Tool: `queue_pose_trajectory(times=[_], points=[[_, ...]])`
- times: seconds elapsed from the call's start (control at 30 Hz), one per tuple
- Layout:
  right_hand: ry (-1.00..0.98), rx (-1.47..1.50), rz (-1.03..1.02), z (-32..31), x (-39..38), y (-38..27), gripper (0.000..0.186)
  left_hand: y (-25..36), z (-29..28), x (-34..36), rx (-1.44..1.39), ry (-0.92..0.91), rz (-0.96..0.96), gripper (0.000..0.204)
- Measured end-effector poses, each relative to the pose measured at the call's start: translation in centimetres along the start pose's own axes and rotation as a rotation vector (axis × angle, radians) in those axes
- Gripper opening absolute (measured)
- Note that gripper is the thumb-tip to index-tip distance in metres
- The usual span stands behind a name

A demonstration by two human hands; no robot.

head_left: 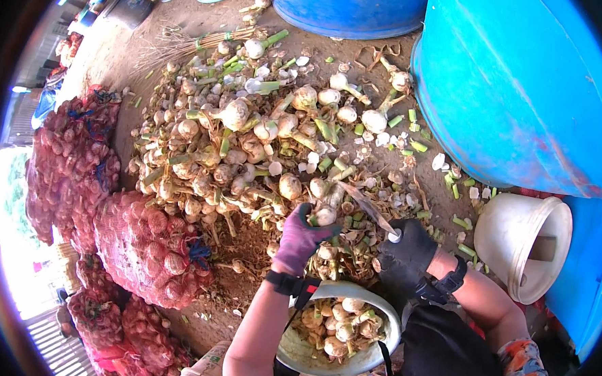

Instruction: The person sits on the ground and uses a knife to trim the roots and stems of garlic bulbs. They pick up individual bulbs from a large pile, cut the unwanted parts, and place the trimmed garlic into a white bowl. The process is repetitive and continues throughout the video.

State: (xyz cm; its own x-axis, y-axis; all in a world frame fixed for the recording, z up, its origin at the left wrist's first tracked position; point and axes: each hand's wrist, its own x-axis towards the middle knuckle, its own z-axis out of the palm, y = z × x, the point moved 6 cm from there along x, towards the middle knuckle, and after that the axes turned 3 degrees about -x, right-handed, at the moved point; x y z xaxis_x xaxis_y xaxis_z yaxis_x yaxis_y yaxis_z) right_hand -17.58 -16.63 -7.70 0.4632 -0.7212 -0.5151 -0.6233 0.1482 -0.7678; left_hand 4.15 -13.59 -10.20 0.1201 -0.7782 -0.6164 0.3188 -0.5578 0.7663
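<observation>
My left hand [299, 241], in a purple glove, is closed around a garlic bulb [325, 215] with its stalk pointing away from me. In a black glove, my right hand [406, 260] grips a knife [368, 208] by its pale handle. The blade slants up and left, its tip close to the stalk of the held bulb; whether it touches cannot be made out. Below both hands stands a pale basin [394, 322] with several trimmed garlic bulbs [338, 326] in it. Just beyond the hands spreads a large heap of garlic [201, 142] with stalks.
Red mesh sacks of bulbs [149, 248] stand at the left. Large blue tubs [517, 83] line the far side and the right. A white bucket [509, 240] lies tipped on its side at the right. Cut green stalk pieces [419, 146] litter the ground.
</observation>
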Motion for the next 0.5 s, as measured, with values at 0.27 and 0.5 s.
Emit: queue_pose_trajectory(times=[0.27, 0.5], points=[[0.095, -0.33, -0.422, -0.6, -1.4, -7.6, 0.014, 1.4, -0.7, -4.1, 0.092, -0.184, 0.161, 0.057], [0.087, -0.398, -0.659, -0.7, -3.1, -10.8, 0.013, 2.3, 2.5, -8.3, -0.172, -0.228, -0.061, 0.068]])
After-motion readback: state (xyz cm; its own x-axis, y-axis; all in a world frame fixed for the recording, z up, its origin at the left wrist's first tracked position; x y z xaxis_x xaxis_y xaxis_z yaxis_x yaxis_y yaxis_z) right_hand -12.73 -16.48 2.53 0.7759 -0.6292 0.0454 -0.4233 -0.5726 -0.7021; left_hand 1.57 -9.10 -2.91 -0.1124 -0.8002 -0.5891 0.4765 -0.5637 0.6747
